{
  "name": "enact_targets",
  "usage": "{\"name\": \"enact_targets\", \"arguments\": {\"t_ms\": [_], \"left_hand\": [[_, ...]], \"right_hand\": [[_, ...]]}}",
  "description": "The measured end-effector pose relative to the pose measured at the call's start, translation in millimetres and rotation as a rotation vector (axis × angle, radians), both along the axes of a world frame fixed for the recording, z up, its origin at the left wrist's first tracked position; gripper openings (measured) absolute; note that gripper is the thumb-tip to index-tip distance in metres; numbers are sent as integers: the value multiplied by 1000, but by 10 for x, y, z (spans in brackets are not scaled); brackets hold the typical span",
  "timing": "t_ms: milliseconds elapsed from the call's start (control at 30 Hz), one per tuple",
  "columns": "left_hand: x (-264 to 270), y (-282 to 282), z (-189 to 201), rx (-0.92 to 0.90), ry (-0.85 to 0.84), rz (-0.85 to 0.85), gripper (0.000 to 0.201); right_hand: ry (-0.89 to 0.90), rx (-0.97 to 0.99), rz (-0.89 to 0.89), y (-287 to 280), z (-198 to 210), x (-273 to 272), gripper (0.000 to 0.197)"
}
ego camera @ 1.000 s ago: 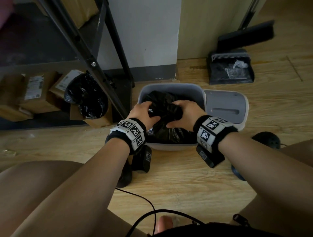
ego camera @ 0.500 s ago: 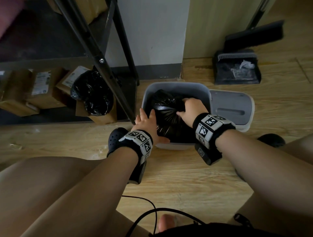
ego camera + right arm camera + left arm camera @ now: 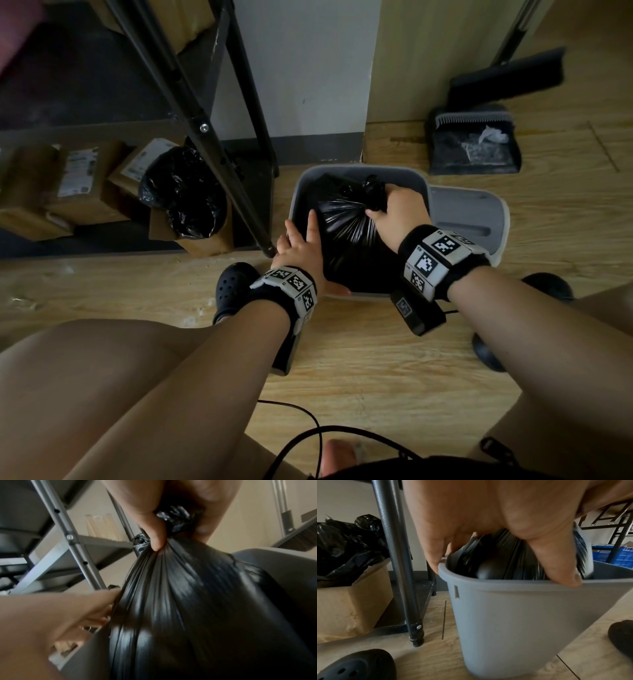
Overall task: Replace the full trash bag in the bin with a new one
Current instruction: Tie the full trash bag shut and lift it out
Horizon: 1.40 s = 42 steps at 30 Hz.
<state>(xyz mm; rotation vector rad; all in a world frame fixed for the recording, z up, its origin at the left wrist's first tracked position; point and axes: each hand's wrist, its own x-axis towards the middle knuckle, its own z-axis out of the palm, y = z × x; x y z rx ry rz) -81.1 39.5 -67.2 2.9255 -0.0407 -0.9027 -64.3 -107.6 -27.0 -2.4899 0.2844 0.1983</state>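
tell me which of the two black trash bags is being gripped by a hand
The black bag in the grey bin: the right hand grips its gathered neck. The other black bag sits untouched in a cardboard box under the shelf.

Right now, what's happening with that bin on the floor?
A person crouching over a grey bin is pulling out a full black trash bag. The right hand grips the bag's gathered, knotted neck, and the plastic is stretched taut below it. The left hand rests on the bin's rim, fingers straight, thumb hooked over the near edge. The bag's lower part is still inside the bin. The bin's lid lies beside it.
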Motion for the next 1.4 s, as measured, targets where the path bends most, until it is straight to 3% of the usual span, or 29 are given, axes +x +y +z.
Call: {"name": "enact_targets", "arguments": {"t_ms": [200, 500, 633, 867, 1000, 1133, 1400], "left_hand": [[45, -25, -22, 7, -15, 34, 149], [90, -135, 9, -128, -50, 139, 147], [69, -150, 78, -146, -144, 114, 147], [44, -206, 455, -313, -270, 162, 144], [30, -311, 733, -422, -340, 167, 144], [5, -510, 998, -512, -392, 124, 141], [-1, -1191, 1504, -679, -433, 5, 125]], "right_hand": [[-68, 45, -54, -20, 140, 5, 30], [-100, 6, -92, -179, 399, 131, 33], [-142, -5, -110, -268, 512, 160, 33], [-286, 124, -175, -381, 852, 148, 34], [-348, 154, -152, -518, 1178, 52, 21], [-410, 168, -160, -748, 1497, -75, 31], [-513, 217, -268, -1420, 1924, -403, 32]]}}
